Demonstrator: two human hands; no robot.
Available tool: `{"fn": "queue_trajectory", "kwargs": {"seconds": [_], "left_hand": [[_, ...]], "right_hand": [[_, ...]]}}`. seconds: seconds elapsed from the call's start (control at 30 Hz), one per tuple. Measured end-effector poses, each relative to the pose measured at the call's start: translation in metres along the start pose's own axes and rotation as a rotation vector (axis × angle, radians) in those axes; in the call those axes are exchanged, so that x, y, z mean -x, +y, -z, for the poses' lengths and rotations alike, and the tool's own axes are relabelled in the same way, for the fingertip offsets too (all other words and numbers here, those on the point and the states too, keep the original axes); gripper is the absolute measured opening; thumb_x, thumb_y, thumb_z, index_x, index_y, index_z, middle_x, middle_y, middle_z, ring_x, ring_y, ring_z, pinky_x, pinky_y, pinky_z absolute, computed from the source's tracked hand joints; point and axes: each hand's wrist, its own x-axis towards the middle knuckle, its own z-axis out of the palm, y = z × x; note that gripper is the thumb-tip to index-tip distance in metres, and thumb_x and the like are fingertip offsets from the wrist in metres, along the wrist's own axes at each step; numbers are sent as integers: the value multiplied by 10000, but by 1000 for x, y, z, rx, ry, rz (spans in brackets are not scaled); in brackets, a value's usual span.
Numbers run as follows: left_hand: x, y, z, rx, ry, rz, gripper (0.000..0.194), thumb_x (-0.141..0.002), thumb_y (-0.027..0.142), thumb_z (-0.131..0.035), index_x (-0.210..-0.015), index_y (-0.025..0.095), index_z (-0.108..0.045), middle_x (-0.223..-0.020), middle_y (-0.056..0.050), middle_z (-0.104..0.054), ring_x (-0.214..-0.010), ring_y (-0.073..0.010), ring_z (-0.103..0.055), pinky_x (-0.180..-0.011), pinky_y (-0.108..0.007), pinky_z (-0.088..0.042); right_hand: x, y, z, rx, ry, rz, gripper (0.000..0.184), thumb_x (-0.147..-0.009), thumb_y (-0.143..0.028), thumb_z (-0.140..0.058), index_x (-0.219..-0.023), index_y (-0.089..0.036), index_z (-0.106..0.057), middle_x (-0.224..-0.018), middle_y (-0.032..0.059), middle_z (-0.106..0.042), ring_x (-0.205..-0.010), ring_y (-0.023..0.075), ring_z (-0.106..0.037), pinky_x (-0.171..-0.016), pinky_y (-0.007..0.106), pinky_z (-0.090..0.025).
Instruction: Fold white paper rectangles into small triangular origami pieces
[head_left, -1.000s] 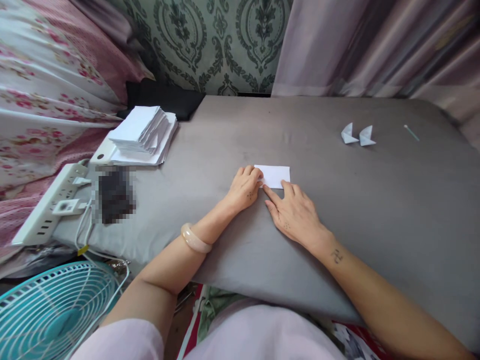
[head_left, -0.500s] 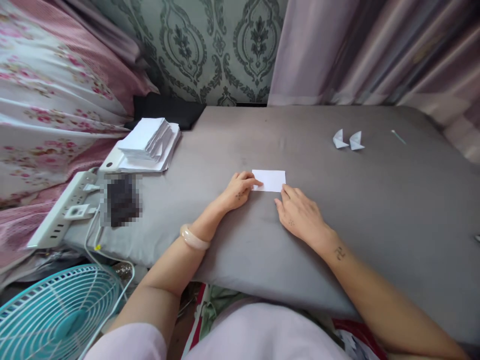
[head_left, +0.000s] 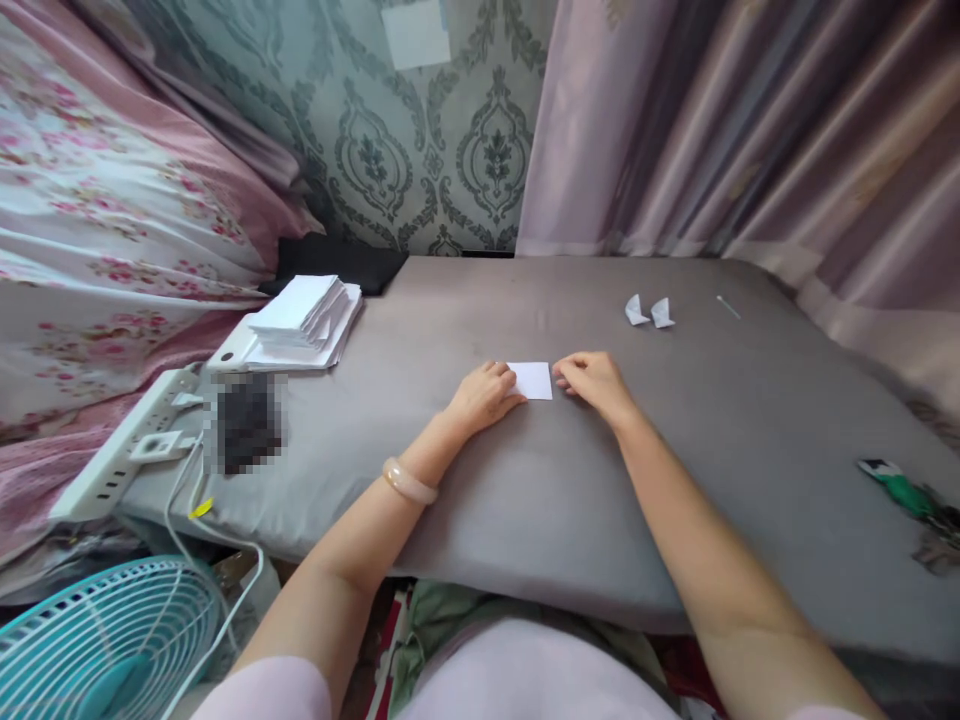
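A small white piece of paper (head_left: pixel 535 380), rectangular and apparently folded, lies flat on the grey cloth surface in front of me. My left hand (head_left: pixel 484 398), with a pale bangle on its wrist, covers the paper's left end. Its fingers are bent over the sheet and the thumb lies along the near edge. Just off the paper's right edge is my right hand (head_left: pixel 592 383), its fingers curled in together. I see nothing between them. Farther back to the right stand two small folded white paper pieces (head_left: pixel 637 311) with pointed tips.
A stack of white paper (head_left: pixel 296 315) stands at the back left near a white power strip (head_left: pixel 124 445) with cables. A teal fan (head_left: pixel 112 640) is at the lower left. A thin stick (head_left: pixel 728 307) and a green-and-black item (head_left: pixel 904 492) lie to the right.
My right hand has lifted off the paper's near right corner and curled beside its right edge. My left hand's extended finger has drawn in over the left end. The view has tilted up and turned right.
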Motion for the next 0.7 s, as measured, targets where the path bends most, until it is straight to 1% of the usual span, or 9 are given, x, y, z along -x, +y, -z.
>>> {"fn": "queue_trajectory", "kwargs": {"seconds": [0.03,0.1,0.17,0.23,0.3,0.4,0.5,0.6,0.7], "left_hand": [[2,2,-1,-52,-11,-35,330,-958,407,-429,-956,136,-618,-1004,-127,-620,-960,-244,-554,-855,-370,-447],[5,6,-1,-117,-24,-68,330,-985,329,-358,-937,138,-623,-987,-133,-624,-958,-246,-561,-848,-381,-445],[7,8,0,-124,-29,-79,337,-990,304,-336,-926,141,-625,-984,-136,-624,-960,-245,-563,-844,-382,-452],[7,6,1,-86,-24,-86,339,-986,353,-354,-942,151,-622,-1008,-133,-622,-976,-241,-562,-857,-378,-462],[7,0,0,-11,0,-73,337,-967,429,-401,-994,170,-615,-1059,-120,-617,-1002,-232,-563,-883,-371,-470],[6,-7,-5,110,54,-3,369,-909,504,-505,-1085,192,-595,-1116,-110,-610,-1031,-230,-570,-901,-371,-479],[5,-9,-9,164,73,21,404,-865,512,-578,-1111,191,-588,-1115,-111,-612,-1031,-240,-575,-903,-380,-481],[4,-8,-9,170,69,2,399,-871,491,-580,-1121,180,-581,-1110,-110,-615,-1011,-240,-580,-899,-378,-479],[5,-7,-7,171,67,-3,418,-878,483,-572,-1142,159,-567,-1116,-123,-614,-1006,-244,-581,-895,-384,-479]], "right_hand": [[-1,5,-4,-151,73,-45,172,-692,-258,-548,-706,-166,-693,-696,53,-707,-637,177,-673,-536,251,-502],[0,16,-13,-208,155,-64,265,-743,-312,-473,-805,-162,-681,-829,85,-731,-661,161,-684,-528,243,-518],[1,25,-19,-211,184,-64,302,-763,-332,-438,-849,-156,-667,-893,106,-733,-685,161,-691,-540,248,-530],[1,31,-22,-185,177,-45,307,-765,-320,-443,-893,-154,-667,-930,112,-733,-730,171,-697,-591,269,-545],[0,34,-22,-137,149,-5,310,-750,-277,-482,-963,-157,-672,-952,105,-734,-789,179,-694,-700,308,-553],[-1,32,-24,-54,101,60,375,-705,-177,-535,-1055,-175,-669,-991,88,-731,-875,186,-674,-876,358,-505],[0,25,-29,112,86,130,415,-728,-165,-538,-1129,-176,-646,-1068,109,-707,-951,208,-648,-926,381,-465],[-1,17,-31,258,42,94,336,-803,-310,-537,-1073,-158,-666,-943,108,-718,-898,226,-651,-848,365,-482],[-3,14,-29,249,-33,-16,290,-786,-391,-565,-930,-174,-693,-787,65,-706,-773,206,-651,-746,325,-485]]}}
